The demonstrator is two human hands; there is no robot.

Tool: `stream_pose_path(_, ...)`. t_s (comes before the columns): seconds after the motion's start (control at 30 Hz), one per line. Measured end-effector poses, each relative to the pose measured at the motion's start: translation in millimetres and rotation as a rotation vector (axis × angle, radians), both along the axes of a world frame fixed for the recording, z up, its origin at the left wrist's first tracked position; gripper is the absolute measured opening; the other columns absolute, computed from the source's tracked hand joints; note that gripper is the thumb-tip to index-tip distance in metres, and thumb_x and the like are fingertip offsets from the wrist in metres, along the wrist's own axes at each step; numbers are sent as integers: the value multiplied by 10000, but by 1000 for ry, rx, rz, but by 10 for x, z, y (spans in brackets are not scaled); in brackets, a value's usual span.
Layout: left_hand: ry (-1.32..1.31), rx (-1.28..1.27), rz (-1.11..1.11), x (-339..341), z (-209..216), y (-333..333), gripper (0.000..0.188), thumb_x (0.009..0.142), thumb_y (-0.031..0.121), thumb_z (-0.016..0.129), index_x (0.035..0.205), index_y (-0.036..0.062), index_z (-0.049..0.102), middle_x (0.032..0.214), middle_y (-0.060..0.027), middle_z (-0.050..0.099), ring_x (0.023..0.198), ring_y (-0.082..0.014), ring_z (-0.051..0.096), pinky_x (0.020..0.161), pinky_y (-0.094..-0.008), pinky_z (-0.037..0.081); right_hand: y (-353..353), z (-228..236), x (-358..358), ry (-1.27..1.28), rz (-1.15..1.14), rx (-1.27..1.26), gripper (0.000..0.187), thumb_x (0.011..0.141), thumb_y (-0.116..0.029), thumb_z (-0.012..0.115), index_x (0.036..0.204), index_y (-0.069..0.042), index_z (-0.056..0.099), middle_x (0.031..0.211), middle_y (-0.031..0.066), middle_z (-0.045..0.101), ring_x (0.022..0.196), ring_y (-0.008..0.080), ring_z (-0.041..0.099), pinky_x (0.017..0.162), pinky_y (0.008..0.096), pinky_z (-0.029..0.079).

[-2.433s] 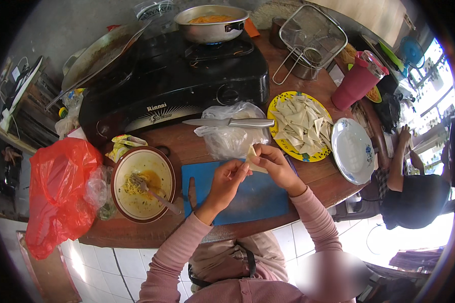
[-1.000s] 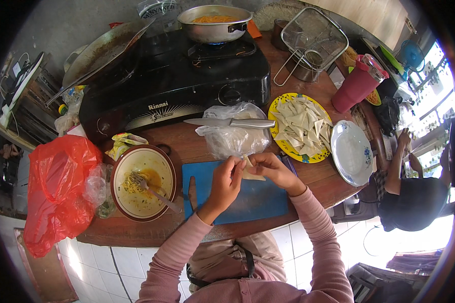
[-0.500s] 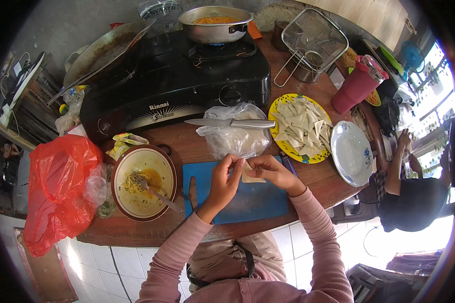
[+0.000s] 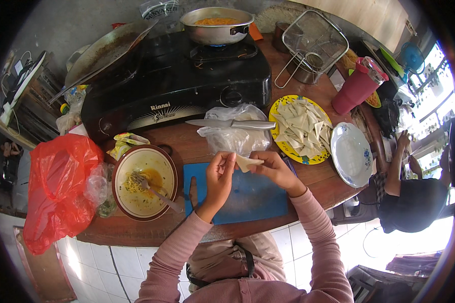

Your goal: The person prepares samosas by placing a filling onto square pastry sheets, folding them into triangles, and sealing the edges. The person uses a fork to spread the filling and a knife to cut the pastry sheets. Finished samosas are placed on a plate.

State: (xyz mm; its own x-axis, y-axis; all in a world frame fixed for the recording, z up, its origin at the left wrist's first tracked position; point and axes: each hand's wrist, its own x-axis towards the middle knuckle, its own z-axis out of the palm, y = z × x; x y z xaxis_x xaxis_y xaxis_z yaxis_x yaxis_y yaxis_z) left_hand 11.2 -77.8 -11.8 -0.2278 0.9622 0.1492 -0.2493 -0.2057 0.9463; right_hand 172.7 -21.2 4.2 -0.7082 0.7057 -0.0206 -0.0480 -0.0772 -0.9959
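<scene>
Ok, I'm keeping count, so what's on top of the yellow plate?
A heap of pale, folded wrappers, many triangular, lies on the plate. It hides the plate's middle and its own lower pieces; any filling cannot be seen.

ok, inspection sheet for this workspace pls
Surface: brown wooden table, blue cutting board on it.
Work items: pale wrapper, held; folded triangles on yellow plate; bowl with utensil.
Clutter: knife across clear bag; red bag at left.
Grip: right hand pinches pale wrapper; left hand at its edge, contact unclear.
Cables: thin white cable, far left.
Surroundings: stove, flame under pan; another person at right.
</scene>
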Motion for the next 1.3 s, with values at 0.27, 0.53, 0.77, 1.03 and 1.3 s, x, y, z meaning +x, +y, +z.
stream_pose_path(0.27,80,28,12,-6,49,-2,215,926,207,546,985,13,615,856,-24,607,760,-86,512,684,-233,406,21,11,16,23,-51,100,157,853,-123,630,903,25,612,811,-3,570,787,56,510,691,211,415)
stream_pose_path(0.53,-141,-58,-90,-70,44,1,272,901,210,582,1065,-6,599,925,-56,624,816,-107,545,722,-244,426,38,77,50,-8,37,110,145,861,-126,626,869,17,608,809,-7,544,783,53,483,688,211,388)
stream_pose_path(0.77,-188,-70,-319,-48,80,-33,194,862,118,633,1005,-13,619,921,-70,639,821,-110,589,734,-234,472,37,108,80,86,2,11,123,873,-118,604,865,5,601,806,-18,534,777,51,472,690,215,384)
stream_pose_path(1.03,-120,-140,-338,-77,62,-7,148,846,107,647,935,-12,645,804,-49,642,732,-106,592,695,-244,469,73,46,67,46,-141,100,159,906,-144,570,839,0,573,788,-18,523,756,49,452,667,210,381)
stream_pose_path(1.3,-141,-190,-339,6,64,-49,197,837,132,656,963,-19,643,813,-52,638,718,-119,594,693,-255,472,54,-41,25,93,-157,204,167,938,-145,524,822,-26,511,788,-11,492,741,46,421,662,207,367)
